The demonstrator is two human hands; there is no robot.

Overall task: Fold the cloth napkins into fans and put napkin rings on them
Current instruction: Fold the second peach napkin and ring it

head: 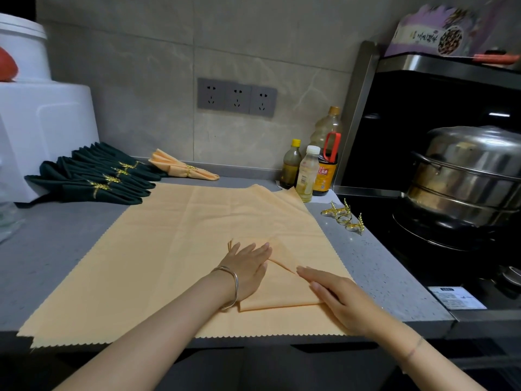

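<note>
A large peach napkin (158, 249) lies spread over the grey counter, its zigzag hem along the front edge. A folded peach piece (284, 292) lies on top of it near the front. My left hand (248, 266) presses flat on the left side of that fold, fingers straight. My right hand (335, 294) rests flat on its right side. Gold napkin rings (345, 215) lie in a loose group to the right of the cloth. At the back left lie several dark green folded napkins (93, 176) with gold rings on them, and one peach ringed napkin (183, 167).
Three bottles (310, 170) stand at the back right by the wall. A steel steamer pot (462, 179) sits on the black stove (423, 263) to the right. A white appliance (42, 131) stands at the left. The counter's front edge (253, 344) runs just below the cloth.
</note>
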